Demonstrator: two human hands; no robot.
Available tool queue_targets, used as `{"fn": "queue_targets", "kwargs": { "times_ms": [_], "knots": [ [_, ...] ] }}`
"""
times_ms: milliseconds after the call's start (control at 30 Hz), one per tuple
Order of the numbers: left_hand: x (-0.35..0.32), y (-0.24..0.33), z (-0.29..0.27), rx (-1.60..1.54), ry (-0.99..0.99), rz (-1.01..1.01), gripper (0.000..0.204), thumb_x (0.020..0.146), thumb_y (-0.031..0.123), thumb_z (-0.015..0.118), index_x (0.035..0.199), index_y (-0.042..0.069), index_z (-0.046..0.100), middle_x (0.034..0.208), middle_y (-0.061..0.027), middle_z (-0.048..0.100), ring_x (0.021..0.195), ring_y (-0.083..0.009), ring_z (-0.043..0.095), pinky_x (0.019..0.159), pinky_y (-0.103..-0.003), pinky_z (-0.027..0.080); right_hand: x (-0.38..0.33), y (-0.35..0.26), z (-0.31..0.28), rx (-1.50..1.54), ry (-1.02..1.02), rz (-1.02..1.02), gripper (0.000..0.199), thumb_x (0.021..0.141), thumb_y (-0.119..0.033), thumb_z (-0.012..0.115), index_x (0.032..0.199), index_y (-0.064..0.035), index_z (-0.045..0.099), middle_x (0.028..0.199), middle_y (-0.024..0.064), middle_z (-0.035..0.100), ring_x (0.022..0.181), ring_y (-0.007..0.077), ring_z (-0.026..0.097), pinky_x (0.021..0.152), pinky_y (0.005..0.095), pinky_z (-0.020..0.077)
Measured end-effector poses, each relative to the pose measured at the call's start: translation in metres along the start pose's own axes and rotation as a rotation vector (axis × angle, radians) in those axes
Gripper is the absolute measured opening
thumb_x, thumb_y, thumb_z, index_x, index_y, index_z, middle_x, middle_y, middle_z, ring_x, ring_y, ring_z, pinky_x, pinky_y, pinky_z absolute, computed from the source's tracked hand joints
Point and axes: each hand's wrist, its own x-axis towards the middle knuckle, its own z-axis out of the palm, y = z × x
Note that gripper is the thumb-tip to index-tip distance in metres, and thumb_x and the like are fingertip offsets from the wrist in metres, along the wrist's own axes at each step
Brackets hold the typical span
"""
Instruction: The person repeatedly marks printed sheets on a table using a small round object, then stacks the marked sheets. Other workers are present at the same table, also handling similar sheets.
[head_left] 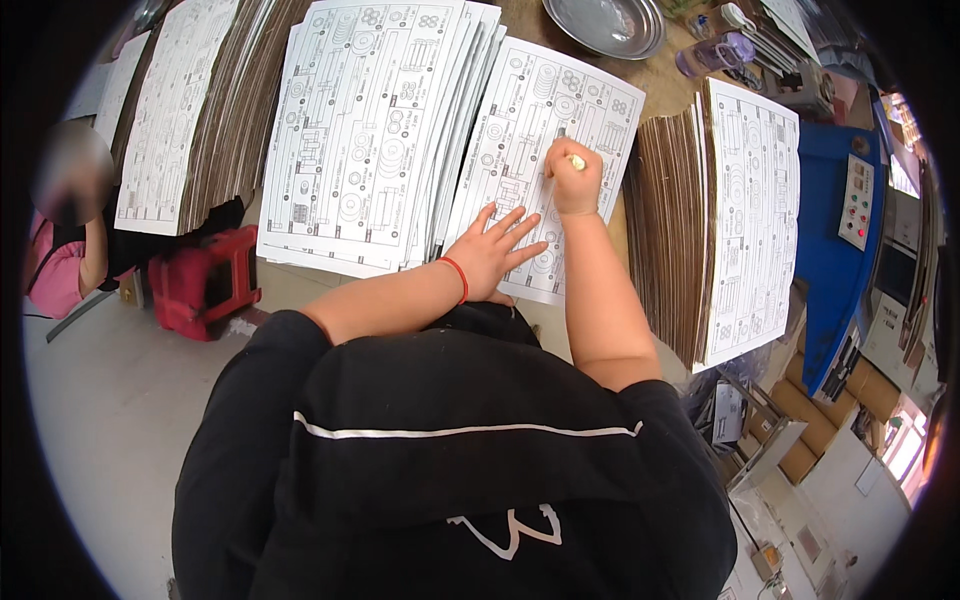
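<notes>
We see a white, matt printed paperboard sheet (pixel 540 160) faced onto brown corrugated cardboard, whose rough fluted edges show in the tall stack (pixel 665 230) beside it. The round metal dish (pixel 605 25) looks smooth and dully glossy; the blue machine housing (pixel 825 240) looks painted, smooth.

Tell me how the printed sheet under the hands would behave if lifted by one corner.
The printed sheet looks thin and flat, so probably light and slightly floppy. The left hand presses it flat while the right hand works; unpinned, it might slide.
</notes>
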Motion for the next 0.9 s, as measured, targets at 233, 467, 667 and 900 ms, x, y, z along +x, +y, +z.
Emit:
{"fn": "queue_targets", "kwargs": {
  "times_ms": [233,467,667,900],
  "knots": [
    [-0.002,0.004,-0.002,0.040,-0.067,-0.002,0.092,0.080,0.058,0.065,0.151,0.014,0.028,0.158,-0.0223,0.012,0.148,-0.0380,0.008,0.115,-0.060,0.011,-0.069,-0.010,0.008,-0.014,-0.039,0.038,0.014,0.072,0.001,0.044,0.058,0.0013,0.046,0.059,0.0076,0.051,0.056,0.0153,0.045,0.054,0.0282,0.0357],
    [0.003,0.031,0.012,0.167,0.010,0.010,0.067,0.090,0.006,0.046,0.153,0.016,0.024,0.152,-0.0356,0.018,0.142,-0.0455,0.024,0.114,-0.044,0.029,-0.054,-0.035,-0.035,0.143,0.036,-0.126,0.018,0.077,-0.003,0.047,0.062,0.0021,0.054,0.064,0.0097,0.057,0.058,0.0171,0.051,0.058,0.0294,0.0412],
    [0.000,0.029,-0.009,0.102,-0.143,0.107,0.066,0.092,0.008,0.044,0.153,0.021,0.023,0.147,-0.0398,0.025,0.130,-0.0460,0.045,0.092,-0.041,0.051,-0.080,-0.086,-0.086,0.304,0.165,-0.091,0.019,0.076,-0.012,0.044,0.060,-0.0034,0.050,0.064,0.0117,0.053,0.068,0.0231,0.049,0.083,0.0404,0.0407],
    [-0.040,0.036,-0.097,0.006,0.177,0.222,0.044,0.085,0.014,0.057,0.127,0.002,0.055,0.134,-0.0276,0.051,0.110,-0.0340,0.061,0.078,-0.039,0.055,-0.095,-0.113,-0.126,0.307,0.309,-0.280,0.019,0.076,-0.012,0.043,0.058,-0.0059,0.045,0.061,0.0107,0.050,0.066,0.0225,0.045,0.077,0.0401,0.0399]
  ]
}}
